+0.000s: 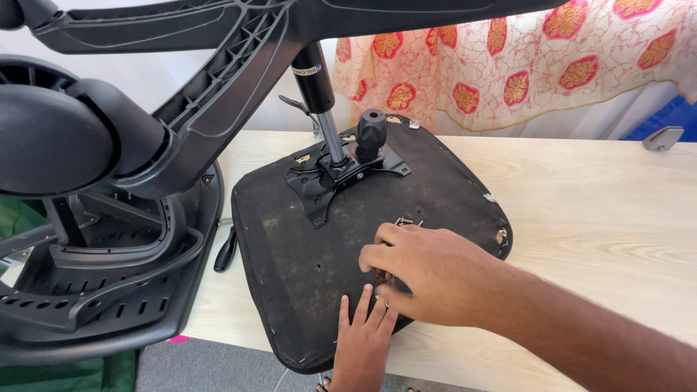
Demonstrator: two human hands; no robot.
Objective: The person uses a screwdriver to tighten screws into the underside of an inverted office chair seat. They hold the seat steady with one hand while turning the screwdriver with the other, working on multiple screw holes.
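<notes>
A pale wooden table (581, 189) stands before a floral red-and-cream curtain (523, 65), over grey floor (210, 366).

Before you: black seat underside (305, 247), black metal bracket (341, 178), pale wood-grain surface (581, 210), and cream cloth (523, 58) patterned with red-and-gold floral medallions.

Upturned chair seat (305, 247) on wooden table (595, 210)

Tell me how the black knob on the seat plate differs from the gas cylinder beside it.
The knob is short and stubby; the gas cylinder is long and slim. The knob is matte black all over; the cylinder is black above with a shiny metal rod below. The knob ends free in the air; the cylinder runs up into the chair base. Both rise from the metal plate on the upturned seat.
</notes>
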